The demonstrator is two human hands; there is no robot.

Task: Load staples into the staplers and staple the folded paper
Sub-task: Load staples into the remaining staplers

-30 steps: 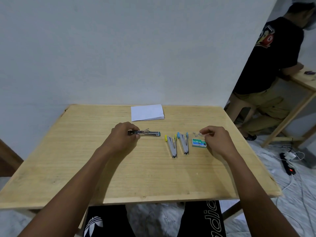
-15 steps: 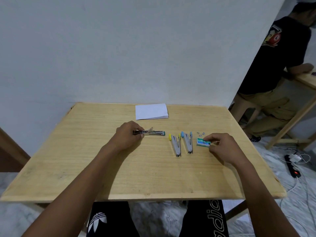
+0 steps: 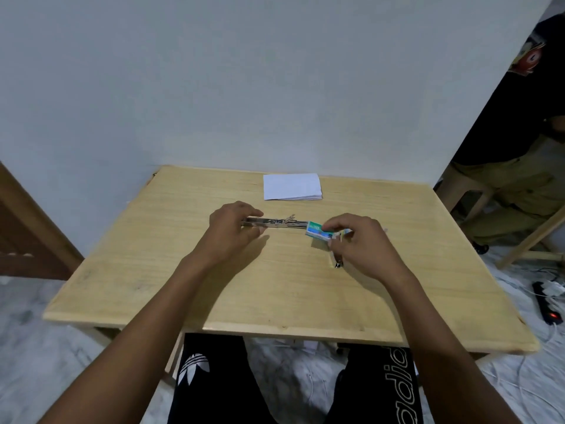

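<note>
A stapler [image 3: 279, 222] lies flipped open and stretched flat on the wooden table [image 3: 153, 270]. My left hand [image 3: 230, 229] pins its left end down. My right hand [image 3: 363, 240] grips a small green staple box [image 3: 318, 232] and holds it just above the table at the stapler's right end. Two more staplers lie beneath my right hand; only one metal tip [image 3: 337, 262] shows below my fingers. A folded white paper [image 3: 292, 186] rests at the table's far edge.
A white wall stands right behind the table. A person in a black shirt [image 3: 532, 123] sits at another table to the right. A power strip [image 3: 547, 306] and cables lie on the floor at the right. My knees are under the near edge.
My right hand picked the staple box up off the table and carried it left to the open stapler's end, covering the two other staplers. My left hand stayed on the stapler.
</note>
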